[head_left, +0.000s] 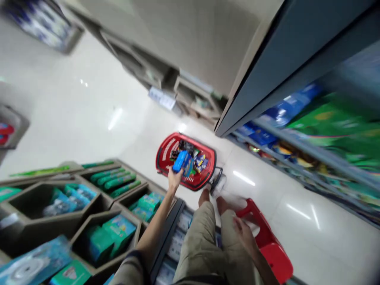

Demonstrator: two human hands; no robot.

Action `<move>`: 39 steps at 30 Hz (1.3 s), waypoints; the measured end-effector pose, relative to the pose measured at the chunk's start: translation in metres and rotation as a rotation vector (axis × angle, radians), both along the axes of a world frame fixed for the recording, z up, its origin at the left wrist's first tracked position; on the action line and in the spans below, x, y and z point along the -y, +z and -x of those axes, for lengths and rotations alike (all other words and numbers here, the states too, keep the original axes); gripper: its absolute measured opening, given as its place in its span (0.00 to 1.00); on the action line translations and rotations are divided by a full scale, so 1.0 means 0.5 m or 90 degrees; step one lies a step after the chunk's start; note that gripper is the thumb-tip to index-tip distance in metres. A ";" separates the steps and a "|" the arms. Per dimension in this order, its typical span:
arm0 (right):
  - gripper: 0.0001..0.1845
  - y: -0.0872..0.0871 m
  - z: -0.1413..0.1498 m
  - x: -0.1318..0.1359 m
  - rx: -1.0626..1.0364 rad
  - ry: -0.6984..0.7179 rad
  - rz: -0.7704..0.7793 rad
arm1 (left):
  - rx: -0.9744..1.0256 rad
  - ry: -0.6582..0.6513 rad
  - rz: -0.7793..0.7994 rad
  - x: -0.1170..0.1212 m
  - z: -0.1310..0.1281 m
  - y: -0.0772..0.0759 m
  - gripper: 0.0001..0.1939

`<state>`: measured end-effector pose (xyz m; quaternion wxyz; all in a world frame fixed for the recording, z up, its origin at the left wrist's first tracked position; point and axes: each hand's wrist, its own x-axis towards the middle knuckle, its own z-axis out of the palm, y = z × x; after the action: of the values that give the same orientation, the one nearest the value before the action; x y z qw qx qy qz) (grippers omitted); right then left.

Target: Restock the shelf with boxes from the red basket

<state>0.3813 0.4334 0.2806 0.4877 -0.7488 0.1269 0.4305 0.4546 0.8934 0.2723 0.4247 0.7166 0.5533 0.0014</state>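
- Pale glossy floor (118, 114): broad open stretch left of the basket; narrower strip right of it, along the shelving.
- Grey shelving (258, 67), upper right: green and blue packs; print smeared, no brand readable.
- Display unit (109, 198), lower left: angular compartments with green and blue packs, lettering too blurred to read. Its near corner and the shelving's edge leave the basket a gap between them.
- Red basket (166, 168) on the floor, long axis running left–right, dipping slightly rightward; black handle (218, 180) at its right end, just beside the person's feet. Mixed packs inside, labels unreadable.
- Red plastic object (276, 261), lower right, with cut-outs; near the right hand (244, 234), whose fingers look loosely bent. Cannot tell whether it grips anything.
- Left hand (175, 179): fingers closed round the lower end of a blue pack.
- Blue pack (183, 161): over the basket; plain side slants lower left to upper right, printed face turned right. Wording illegible.
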 end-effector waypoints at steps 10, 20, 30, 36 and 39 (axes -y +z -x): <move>0.48 0.635 -0.407 -0.072 0.371 -0.072 -0.429 | 0.236 -0.601 0.287 0.235 -0.226 0.790 0.34; 0.47 1.206 -0.632 0.139 0.856 -0.146 -0.228 | 0.693 -0.888 -0.218 0.463 -0.549 1.343 0.32; 0.50 1.284 -0.833 0.127 1.102 -0.154 -0.003 | 0.639 -0.893 -0.407 0.514 -0.698 1.461 0.27; 0.49 1.271 -0.863 0.105 1.120 -0.163 -0.003 | 0.646 -0.867 -0.549 0.511 -0.716 1.432 0.26; 0.46 1.265 -0.873 0.092 1.131 -0.183 -0.001 | 0.640 -0.847 -0.589 0.516 -0.722 1.426 0.28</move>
<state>0.8176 0.3875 0.9130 0.4556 -0.7821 -0.2048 -0.3725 0.8155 0.6357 0.9852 0.2010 0.8969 -0.2707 0.2862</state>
